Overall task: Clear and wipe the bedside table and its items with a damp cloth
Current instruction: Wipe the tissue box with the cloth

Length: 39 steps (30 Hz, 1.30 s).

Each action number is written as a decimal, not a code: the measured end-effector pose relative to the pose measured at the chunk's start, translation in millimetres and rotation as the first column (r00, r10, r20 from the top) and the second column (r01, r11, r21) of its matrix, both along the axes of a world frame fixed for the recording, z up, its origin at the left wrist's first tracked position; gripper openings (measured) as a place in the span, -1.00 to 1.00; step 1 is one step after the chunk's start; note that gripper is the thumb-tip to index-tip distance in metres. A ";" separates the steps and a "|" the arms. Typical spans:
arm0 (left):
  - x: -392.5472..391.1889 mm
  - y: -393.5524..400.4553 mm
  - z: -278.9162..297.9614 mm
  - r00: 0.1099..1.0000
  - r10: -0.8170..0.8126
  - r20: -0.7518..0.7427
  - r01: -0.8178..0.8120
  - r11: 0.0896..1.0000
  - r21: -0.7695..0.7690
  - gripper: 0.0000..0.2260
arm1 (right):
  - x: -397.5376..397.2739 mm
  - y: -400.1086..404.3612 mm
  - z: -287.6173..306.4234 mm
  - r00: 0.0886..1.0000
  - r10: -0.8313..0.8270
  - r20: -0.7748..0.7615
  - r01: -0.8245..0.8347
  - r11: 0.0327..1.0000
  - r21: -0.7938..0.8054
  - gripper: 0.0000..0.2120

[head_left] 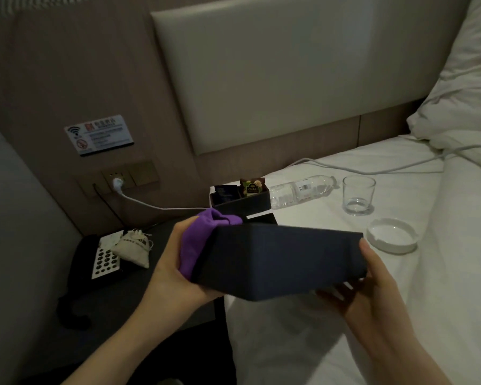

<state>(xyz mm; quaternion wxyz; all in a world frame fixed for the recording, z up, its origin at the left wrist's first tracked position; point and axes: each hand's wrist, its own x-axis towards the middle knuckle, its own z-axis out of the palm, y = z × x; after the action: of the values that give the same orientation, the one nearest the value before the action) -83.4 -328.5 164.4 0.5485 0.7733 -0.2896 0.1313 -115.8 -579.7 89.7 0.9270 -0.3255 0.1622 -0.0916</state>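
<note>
**Dark box held over the bed edge, purple cloth pressed to its end**

The right hand (pixel 372 295) is cupping the near right corner of a dark rectangular box (pixel 278 262), its grip grasping it with the thumb lying up along the right end and the fingers curled underneath. The left hand (pixel 178 262) is grasping a bunched purple cloth (pixel 197 243) and holding it against the box's left end; both hands are keeping the box in the air, tilted, above the seam between the dark worktop (pixel 161 307) and the white bed (pixel 345 343).

On the worktop, left of the hands, a black telephone (pixel 100 259) is lying with a small cream drawstring pouch (pixel 135 245) resting on its keypad edge.

Beyond the box, on the bed sheet, a clear round ashtray (pixel 392 236) is sitting near the right, an empty glass tumbler (pixel 358 194) is standing upright behind it, and a plastic water bottle (pixel 300 190) is lying on its side, just beside a black tray (pixel 242 202) holding sachets.

Farther back, a white plug (pixel 117 182) is sitting in a wall socket, below a Wi-Fi notice (pixel 99 134). A padded headboard (pixel 289 73) and a pillow (pixel 461 101) are filling the far right.
</note>
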 end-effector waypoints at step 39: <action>66.9 100.3 -50.4 0.650 -0.371 -0.663 -0.008 0.869 -0.495 -0.55 | 0.5 11.6 -4.7 0.928 0.272 0.254 0.005 0.673 -0.739 -0.19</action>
<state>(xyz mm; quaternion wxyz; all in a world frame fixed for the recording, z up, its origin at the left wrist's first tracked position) -16.5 -228.2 114.0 0.7933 0.5736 -0.0811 -0.1873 -115.3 -568.1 85.1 0.7381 -0.6566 -0.0765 -0.1347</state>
